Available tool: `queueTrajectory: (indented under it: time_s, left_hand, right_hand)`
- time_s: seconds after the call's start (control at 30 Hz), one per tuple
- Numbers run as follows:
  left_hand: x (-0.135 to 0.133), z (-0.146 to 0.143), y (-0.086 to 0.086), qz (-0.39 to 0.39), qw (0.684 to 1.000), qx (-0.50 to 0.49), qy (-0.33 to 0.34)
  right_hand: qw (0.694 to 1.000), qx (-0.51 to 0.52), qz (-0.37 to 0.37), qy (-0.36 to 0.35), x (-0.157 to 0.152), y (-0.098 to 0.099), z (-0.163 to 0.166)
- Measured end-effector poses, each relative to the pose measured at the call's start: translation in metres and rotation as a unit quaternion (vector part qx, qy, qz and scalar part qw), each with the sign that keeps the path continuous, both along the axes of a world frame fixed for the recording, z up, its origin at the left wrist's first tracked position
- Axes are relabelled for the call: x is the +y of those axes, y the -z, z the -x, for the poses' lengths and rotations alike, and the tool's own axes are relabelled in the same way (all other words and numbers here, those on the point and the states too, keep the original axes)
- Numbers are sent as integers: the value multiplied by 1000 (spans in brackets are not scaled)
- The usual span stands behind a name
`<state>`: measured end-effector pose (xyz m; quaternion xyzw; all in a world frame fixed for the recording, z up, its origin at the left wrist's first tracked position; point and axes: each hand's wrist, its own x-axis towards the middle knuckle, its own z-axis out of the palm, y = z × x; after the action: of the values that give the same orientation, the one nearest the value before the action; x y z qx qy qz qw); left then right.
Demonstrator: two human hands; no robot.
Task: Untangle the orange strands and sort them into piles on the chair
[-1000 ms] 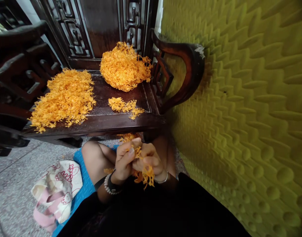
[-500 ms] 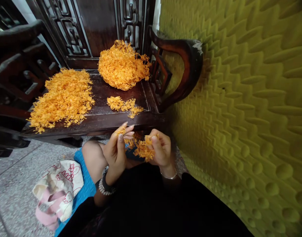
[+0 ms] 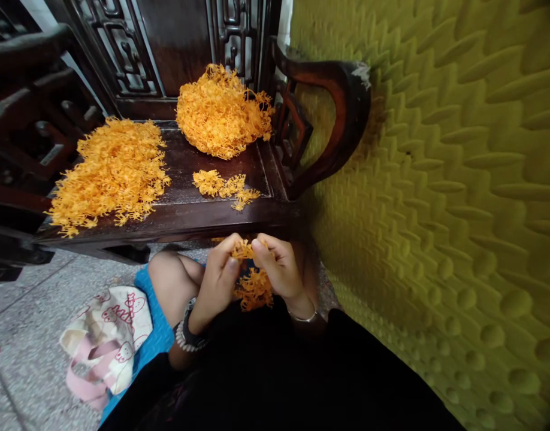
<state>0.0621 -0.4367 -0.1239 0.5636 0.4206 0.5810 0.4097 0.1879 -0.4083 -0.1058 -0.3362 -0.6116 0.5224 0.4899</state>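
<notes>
Close together above the lap, my left hand [image 3: 217,278] and my right hand [image 3: 284,269] pinch a small orange, frilly branched piece [image 3: 242,249] between thumbs and fingers. The piece spans the gap between the fingertips. Below them is a looser cluster of the same orange pieces [image 3: 256,289], which looks like plastic. Whether it hangs from the right hand or rests on the lap, I cannot tell. A few loose frilly pieces [image 3: 209,183] lie on the dark wooden seat [image 3: 180,212] just ahead of the hands.
On the seat's left is a wide orange heap [image 3: 113,173]; a rounder heap [image 3: 223,114] sits at the back. A curved armrest [image 3: 347,120] borders the right, beside a yellow-green textured surface [image 3: 437,179]. A cloth bag [image 3: 122,317] rests on a blue stool [image 3: 160,335] at lower left.
My hands have come together, and my left fingers have closed from a looser spread onto the small piece. The orange cluster now sits lower, beneath the hands.
</notes>
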Motion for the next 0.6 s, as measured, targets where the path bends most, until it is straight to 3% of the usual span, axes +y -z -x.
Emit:
queueTrajectory:
  time_s: [0.1, 0.33, 0.53, 0.6]
  left_hand:
    - [-3, -2, -2, 46, 998, 32, 3]
    - [-3, -13, 18, 94, 968, -231, 35]
    - [6, -3, -2, 60, 887, -453, 62]
    - [7, 2, -6, 9, 897, -439, 52]
  right_hand:
    - [999, 21, 19, -28, 1, 0, 0]
    - [979, 96, 97, -149, 4, 3, -3]
    - [909, 286, 231, -195, 7, 10, -3]
    - [890, 328, 254, -188, 8, 10, -1]
